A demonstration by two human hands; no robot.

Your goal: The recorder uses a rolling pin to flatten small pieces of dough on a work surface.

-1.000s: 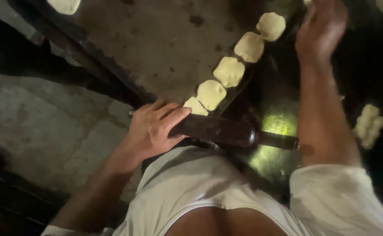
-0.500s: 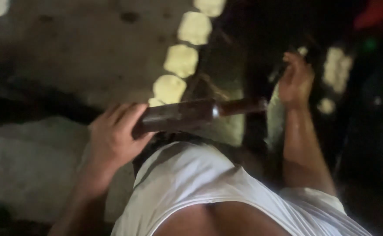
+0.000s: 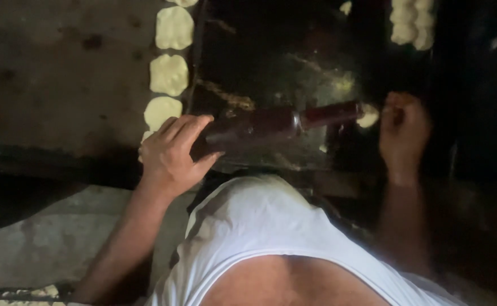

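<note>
The left hand (image 3: 172,156) is wrapped around the thick end of a dark rolling pin (image 3: 271,124), which lies across the greasy black board (image 3: 271,79). The right hand (image 3: 404,130) is curled by a dough lump (image 3: 367,116) at the pin's far tip; I cannot tell whether it pinches it. The pin looks heavy, stiff and slick, best gripped on its barrel. Flat dough discs (image 3: 169,73) line the slab's (image 3: 61,73) edge.

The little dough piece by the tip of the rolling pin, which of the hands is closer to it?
The right hand. It sits just beside the small dough piece at the rolling pin tip. The left hand grips the pin's other end, far from it.
</note>
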